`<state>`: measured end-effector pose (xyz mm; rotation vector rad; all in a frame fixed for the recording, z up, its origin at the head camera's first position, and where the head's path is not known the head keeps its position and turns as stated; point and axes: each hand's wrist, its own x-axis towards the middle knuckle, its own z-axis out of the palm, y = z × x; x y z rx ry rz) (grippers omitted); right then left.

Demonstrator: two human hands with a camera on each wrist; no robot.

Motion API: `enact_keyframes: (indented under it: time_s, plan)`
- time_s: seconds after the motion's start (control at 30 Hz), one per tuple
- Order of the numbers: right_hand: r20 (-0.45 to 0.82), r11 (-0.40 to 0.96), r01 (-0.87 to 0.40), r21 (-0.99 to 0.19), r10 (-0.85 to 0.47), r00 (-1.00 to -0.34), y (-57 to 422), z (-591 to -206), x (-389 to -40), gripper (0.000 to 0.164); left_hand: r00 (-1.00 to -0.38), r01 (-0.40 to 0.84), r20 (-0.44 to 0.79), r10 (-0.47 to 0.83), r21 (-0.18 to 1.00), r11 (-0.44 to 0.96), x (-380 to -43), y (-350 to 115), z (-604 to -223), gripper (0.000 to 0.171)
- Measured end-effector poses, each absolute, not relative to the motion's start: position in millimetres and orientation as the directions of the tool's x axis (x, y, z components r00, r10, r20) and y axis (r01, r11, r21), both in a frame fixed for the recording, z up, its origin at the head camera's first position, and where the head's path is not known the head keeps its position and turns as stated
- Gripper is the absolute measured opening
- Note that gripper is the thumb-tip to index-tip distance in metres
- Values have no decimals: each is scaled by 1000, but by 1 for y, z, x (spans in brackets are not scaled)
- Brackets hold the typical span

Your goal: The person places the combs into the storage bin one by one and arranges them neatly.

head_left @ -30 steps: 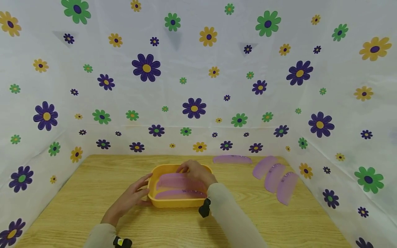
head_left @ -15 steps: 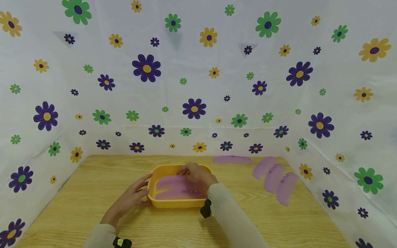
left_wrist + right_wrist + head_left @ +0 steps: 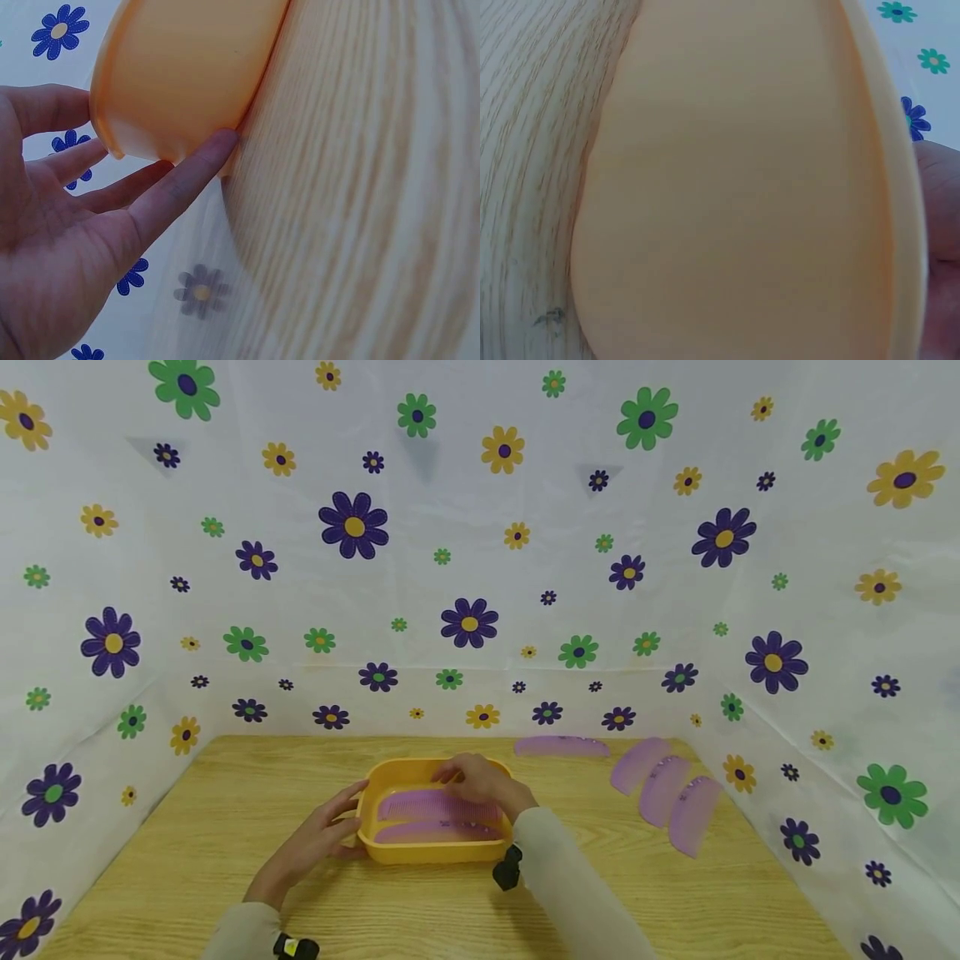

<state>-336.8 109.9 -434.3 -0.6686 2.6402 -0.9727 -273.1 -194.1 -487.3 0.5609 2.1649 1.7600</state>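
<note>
A yellow plastic basin (image 3: 435, 853) stands on the wooden table with two translucent purple combs inside. The rear comb (image 3: 420, 806) has its teeth showing; the front comb (image 3: 435, 832) lies along the near wall. My left hand (image 3: 322, 835) rests against the basin's left end, and the left wrist view shows its straight fingers (image 3: 184, 184) touching the outer wall. Above the rear comb's right part is my right hand (image 3: 483, 781), reaching over the rim, its visible fingertips clear of the comb's upper edge. In the right wrist view the basin wall hides most of that hand.
Another purple comb (image 3: 562, 746) lies at the back of the table. Three more lie fanned on the right: a rear one (image 3: 639, 766), a middle one (image 3: 665, 791) and a front one (image 3: 694, 817). Flower-printed white cloth (image 3: 468, 568) encloses the table's back and sides.
The rear comb has gone down lower inside the basin. My right hand has come away from it slightly, up and to the right. My left hand has stayed at the basin's end.
</note>
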Motion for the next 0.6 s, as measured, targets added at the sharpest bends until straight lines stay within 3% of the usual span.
enact_keyframes:
  time_s: [0.33, 0.6]
  plan:
    - [29, 622, -445, -645, -561, -827, 127, -423, -329, 28, -881, 107, 12, 473, 979, 175, -273, -193, -486, 66]
    - [63, 626, -460, -630, -549, -833, 142, -414, -318, 29, -879, 108, 12, 477, 979, 175, -274, -193, -486, 65]
